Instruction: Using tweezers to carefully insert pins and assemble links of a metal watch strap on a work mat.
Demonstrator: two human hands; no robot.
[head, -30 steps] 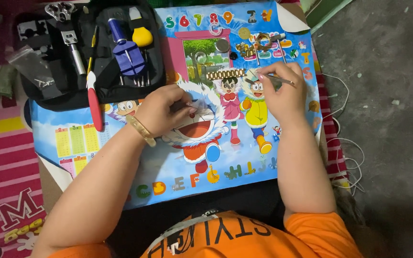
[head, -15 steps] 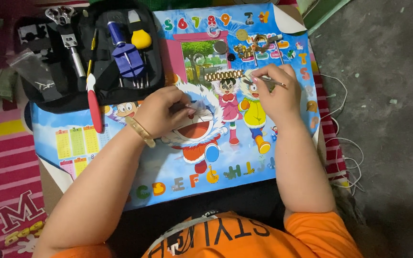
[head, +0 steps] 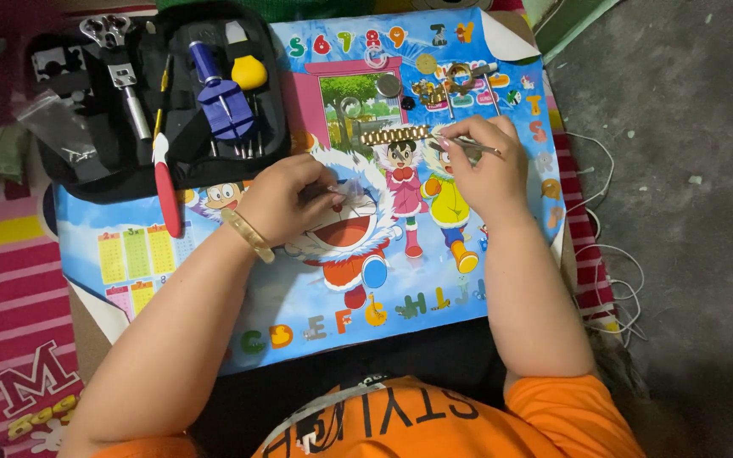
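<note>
Right hand (head: 485,170) pinched shut on thin metal tweezers (head: 468,145), tips close to the end of a gold watch band (head: 394,135). Left hand (head: 290,199) curled loosely on the mat, fingers bent in, maybe hiding a tiny part; cannot tell what, if anything, sits under them. Gold bangle (head: 248,235) on that wrist.

Watch band lying flat and straight on the bright cartoon mat (head: 299,322), just left of the right hand, near the top middle. Just above it: small round watch parts (head: 388,85), a gold coin-like disc (head: 425,64) and more gold band pieces (head: 447,85), all loose and near each other.

Further left: black tool case (head: 129,161) lying open, with a blue holder tool (head: 222,97), a yellow knob (head: 248,73) and silver pliers (head: 116,59). Red-handled tool (head: 165,182) at the case edge, partly on the mat.

Could go wrong: a slip of the tweezers could flick a tiny pin away onto the grey floor (head: 689,170). A bump from the wrist could scatter the loose parts, so lost for good maybe
</note>
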